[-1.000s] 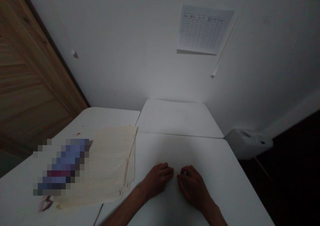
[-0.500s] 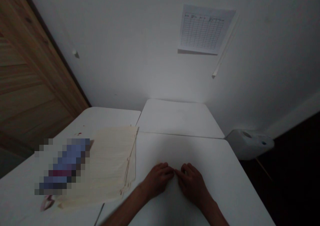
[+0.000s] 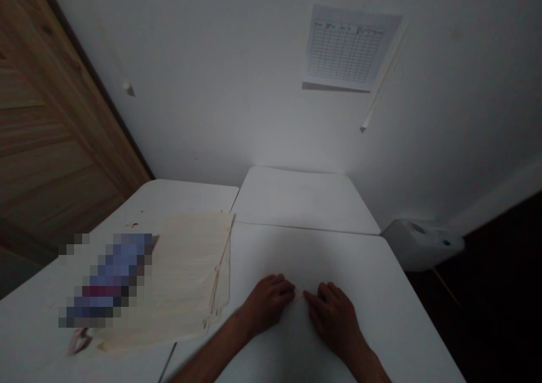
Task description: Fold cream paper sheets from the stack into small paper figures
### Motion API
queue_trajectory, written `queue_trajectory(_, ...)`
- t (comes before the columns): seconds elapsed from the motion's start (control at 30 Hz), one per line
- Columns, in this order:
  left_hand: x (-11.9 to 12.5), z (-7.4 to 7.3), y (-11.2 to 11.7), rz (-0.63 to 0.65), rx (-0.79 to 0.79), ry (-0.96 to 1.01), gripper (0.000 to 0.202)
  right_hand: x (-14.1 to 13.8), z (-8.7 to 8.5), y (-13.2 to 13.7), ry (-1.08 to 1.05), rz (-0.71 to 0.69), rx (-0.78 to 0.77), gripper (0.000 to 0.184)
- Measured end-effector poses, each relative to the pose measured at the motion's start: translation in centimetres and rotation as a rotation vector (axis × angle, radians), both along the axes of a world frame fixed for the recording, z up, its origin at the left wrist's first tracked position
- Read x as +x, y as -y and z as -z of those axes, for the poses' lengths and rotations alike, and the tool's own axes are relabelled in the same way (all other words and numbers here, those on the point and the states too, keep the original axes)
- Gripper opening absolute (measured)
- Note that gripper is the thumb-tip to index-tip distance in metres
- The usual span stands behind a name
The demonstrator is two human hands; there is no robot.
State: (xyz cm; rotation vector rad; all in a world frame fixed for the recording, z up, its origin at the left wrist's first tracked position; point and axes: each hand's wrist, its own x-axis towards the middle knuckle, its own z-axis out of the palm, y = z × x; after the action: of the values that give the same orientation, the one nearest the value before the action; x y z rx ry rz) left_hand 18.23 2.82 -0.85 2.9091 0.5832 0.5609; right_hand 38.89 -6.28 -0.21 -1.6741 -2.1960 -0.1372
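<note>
Both hands are low over the white table (image 3: 347, 270), fingertips facing each other with a narrow gap between. My left hand (image 3: 271, 301) is closed, its thumb and forefinger pressed together. My right hand (image 3: 334, 315) is curled too, with its forefinger and thumb pointing at the left fingertips. A faint pale sliver (image 3: 299, 295) shows in the gap; it is too small and dim to name. Left of my left hand lies a stack of cream cloth pieces (image 3: 186, 276), with loose strings along the right edge.
A blurred-out blue item (image 3: 116, 270) lies on the stack's left side, near a pinkish loop (image 3: 78, 340). A printed table sheet (image 3: 349, 50) hangs on the wall. A white plastic container (image 3: 423, 245) stands beyond the right edge; a wooden door (image 3: 63, 118) is at left.
My right hand has moved slightly to the right, so the fingertips that met are now apart with a pale sliver showing between. My left hand has stayed nearly still.
</note>
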Motion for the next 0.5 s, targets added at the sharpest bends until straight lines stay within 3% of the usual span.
queue_trajectory(0.5, -0.17, 0.47, -0.33, 0.040, 0.033, -0.005, 0.025, -0.19, -0.10, 0.16, -0.063, 0.055, -0.030, 0.029)
